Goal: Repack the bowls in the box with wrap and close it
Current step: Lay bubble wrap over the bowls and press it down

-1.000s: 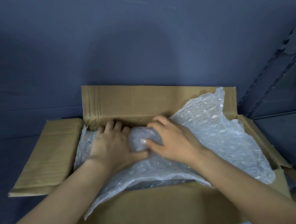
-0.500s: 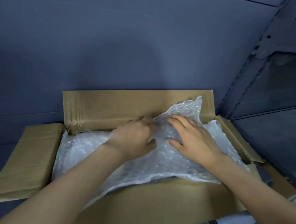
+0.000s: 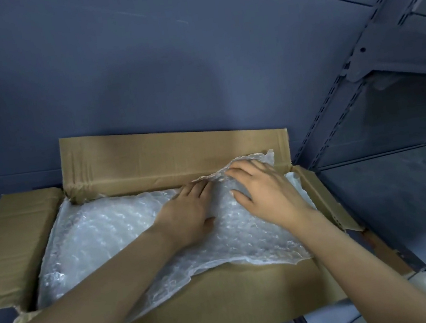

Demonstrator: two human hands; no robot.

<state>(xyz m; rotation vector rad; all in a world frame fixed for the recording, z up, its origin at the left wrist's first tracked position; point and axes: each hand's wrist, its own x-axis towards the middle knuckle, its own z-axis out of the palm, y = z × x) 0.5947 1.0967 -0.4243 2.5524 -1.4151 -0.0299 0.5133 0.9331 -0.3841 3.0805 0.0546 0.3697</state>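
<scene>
Against a dark blue wall, flat left hand point(image 3: 189, 214) and right hand point(image 3: 264, 195) press wrap point(image 3: 101, 233) at two o'clock, cushioning the open box point(image 3: 172, 156).

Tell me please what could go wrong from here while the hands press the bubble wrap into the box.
1. The bubble wrap hangs over the near wall of the box, so it may get caught when the flaps close.
2. One corner of the wrap stands up against the far flap by the right hand; it may spring back out.
3. No bowl shows under the wrap, so the left hand may press too hard on one.
</scene>
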